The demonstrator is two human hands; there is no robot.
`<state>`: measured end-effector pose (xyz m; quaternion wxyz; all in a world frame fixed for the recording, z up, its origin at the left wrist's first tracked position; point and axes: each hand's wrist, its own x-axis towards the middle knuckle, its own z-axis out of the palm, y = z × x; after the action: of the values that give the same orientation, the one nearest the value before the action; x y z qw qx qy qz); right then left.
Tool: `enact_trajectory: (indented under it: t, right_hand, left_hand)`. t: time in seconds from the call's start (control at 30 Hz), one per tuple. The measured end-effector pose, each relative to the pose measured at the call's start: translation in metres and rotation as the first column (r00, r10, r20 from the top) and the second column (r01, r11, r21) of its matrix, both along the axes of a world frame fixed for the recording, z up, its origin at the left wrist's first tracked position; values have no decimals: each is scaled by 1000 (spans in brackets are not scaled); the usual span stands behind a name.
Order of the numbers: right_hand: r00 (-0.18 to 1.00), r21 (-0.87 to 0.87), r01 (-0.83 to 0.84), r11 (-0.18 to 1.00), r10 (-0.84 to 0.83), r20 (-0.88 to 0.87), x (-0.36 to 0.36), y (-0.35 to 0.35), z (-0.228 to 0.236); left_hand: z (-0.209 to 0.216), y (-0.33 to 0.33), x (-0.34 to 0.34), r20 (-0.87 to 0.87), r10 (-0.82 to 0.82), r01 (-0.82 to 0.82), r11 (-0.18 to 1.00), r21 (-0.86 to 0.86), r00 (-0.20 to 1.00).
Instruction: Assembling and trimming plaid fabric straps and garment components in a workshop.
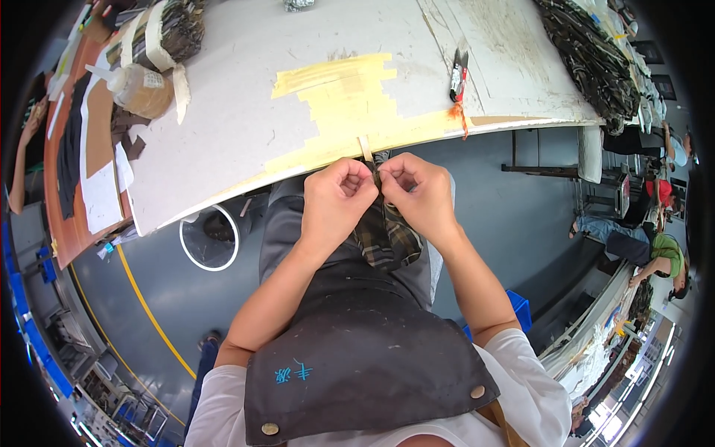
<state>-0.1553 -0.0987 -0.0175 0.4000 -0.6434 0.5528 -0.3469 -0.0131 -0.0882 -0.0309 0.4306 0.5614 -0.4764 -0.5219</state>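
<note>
A: Hands?
B: Left hand (pixel 337 195) and right hand (pixel 417 192) both curled into near-fists, knuckles up, thumbs and forefingers pinched together on the top of a plaid fabric strip (pixel 386 237). Hands almost touching each other, just near the table (pixel 246 112) edge. Forearms come up from the lower edge, elbows spread, wrists bent inward.

A: Where's the fabric?
B: Hangs down from the pinch onto the lap, over a dark apron (pixel 357 350). Top end hidden between the fingers.

A: Anything by the hands?
B: Thin wooden stick (pixel 365 147) pokes up just far of them, lying over yellow tape patch (pixel 342 100) on the table edge. Scissors with orange cord (pixel 458 78) to the far right, well apart.

A: Far left?
B: Glue bottle (pixel 138 88) and a taped bundle of fabric (pixel 167 33). More dark fabric piled far right (pixel 588 59).

A: Other people?
B: Person in a green top (pixel 663 253) at right, bent over.
</note>
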Motion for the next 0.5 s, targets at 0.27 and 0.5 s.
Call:
enact_trajectory:
  t: [0.27, 0.5]
  right_hand:
    - [1000, 12, -16, 1000, 16, 1, -2, -1, 1]
    - [1000, 21, 18, 1000, -18, 19, 0, -4, 0]
  left_hand:
    - [4, -3, -2, 200, 38, -1, 983, -183, 979]
    - [1, -1, 0, 60, 48, -42, 994, -98, 997]
